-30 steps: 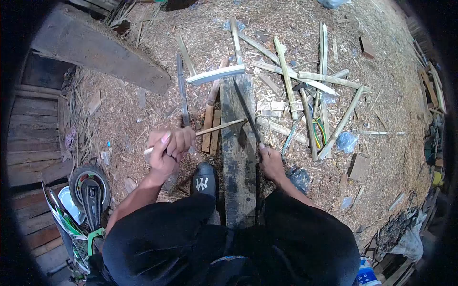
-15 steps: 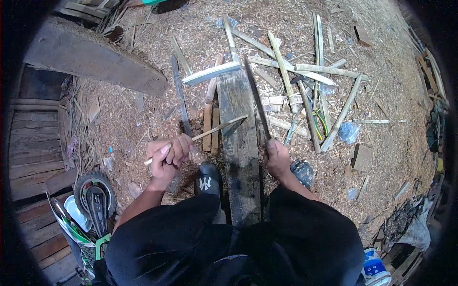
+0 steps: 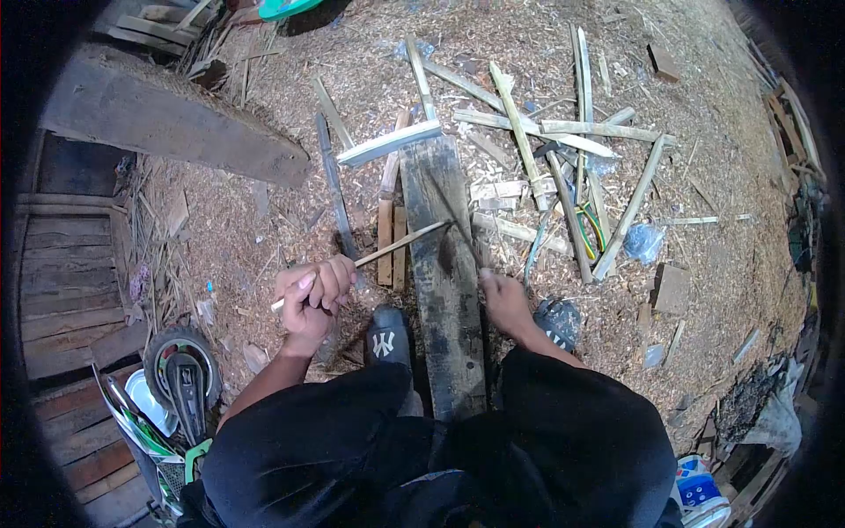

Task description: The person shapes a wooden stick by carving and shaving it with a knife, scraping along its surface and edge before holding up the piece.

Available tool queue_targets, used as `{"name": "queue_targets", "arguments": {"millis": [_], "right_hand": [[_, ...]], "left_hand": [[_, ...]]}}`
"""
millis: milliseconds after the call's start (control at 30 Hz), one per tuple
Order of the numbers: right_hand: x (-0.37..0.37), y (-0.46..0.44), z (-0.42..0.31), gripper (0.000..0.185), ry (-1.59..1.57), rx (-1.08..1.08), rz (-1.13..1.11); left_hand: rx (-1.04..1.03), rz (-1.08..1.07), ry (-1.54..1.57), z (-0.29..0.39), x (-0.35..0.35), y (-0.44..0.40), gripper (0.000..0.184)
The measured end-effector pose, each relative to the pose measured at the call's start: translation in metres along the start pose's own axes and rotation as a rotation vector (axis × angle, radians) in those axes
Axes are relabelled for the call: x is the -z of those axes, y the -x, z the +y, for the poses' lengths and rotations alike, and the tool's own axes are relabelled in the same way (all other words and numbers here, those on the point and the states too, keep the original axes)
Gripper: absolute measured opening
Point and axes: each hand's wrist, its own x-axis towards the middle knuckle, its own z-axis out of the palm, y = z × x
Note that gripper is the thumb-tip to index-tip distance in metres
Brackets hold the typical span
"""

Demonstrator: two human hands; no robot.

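Observation:
My left hand (image 3: pixel 312 290) is closed around a thin wooden stick (image 3: pixel 396 245), whose far end rests on or just over a thick, dark wooden beam (image 3: pixel 444 326). The beam runs lengthwise between my feet. My right hand (image 3: pixel 508 304) grips a machete (image 3: pixel 463 227), its long dark blade smeared by motion. Slanting over the beam, the blade crosses close to the stick's tip; I cannot tell whether they touch. A pale wooden strip (image 3: pixel 389 143) lies across the beam's far end.
Several split wood strips (image 3: pixel 627 207) lie scattered on the chip-covered ground at the right. A large plank (image 3: pixel 176 114) juts in from the upper left. A small wheel (image 3: pixel 182 374) stands at the lower left. Wood blocks (image 3: pixel 672 289) and a plastic bag (image 3: pixel 643 244) lie to the right.
The machete has swung leftward and down, from beside the beam to across it near the stick's tip. My right hand has shifted slightly left. My left hand stays nearly in place.

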Motion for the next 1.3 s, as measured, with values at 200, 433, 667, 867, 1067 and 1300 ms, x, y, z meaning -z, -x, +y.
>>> {"name": "queue_targets", "arguments": {"millis": [200,433,667,867,1067,1300], "right_hand": [[0.01,0.001,-0.015,0.045,-0.042,0.063,0.075],[0.003,0.001,-0.001,0.045,0.102,-0.231,-0.049],[0.008,0.004,-0.007,0.053,-0.106,0.104,0.013],[0.009,0.0,-0.021,0.057,-0.001,-0.044,-0.023],[0.005,-0.001,-0.006,0.057,-0.054,-0.007,-0.021],[0.007,0.001,-0.016,0.054,-0.053,0.02,0.037]], "left_hand": [[0.007,-0.011,0.035,-0.001,0.0,0.004,0.043],[-0.003,-0.009,0.07,-0.002,0.0,0.002,0.042],[-0.002,-0.015,0.028,-0.003,0.003,0.005,0.043],[-0.036,-0.086,-0.007,-0.001,0.003,0.004,0.043],[-0.011,-0.09,-0.065,0.005,-0.003,0.003,0.043],[0.003,-0.112,-0.045,0.005,0.001,0.006,0.045]]}}
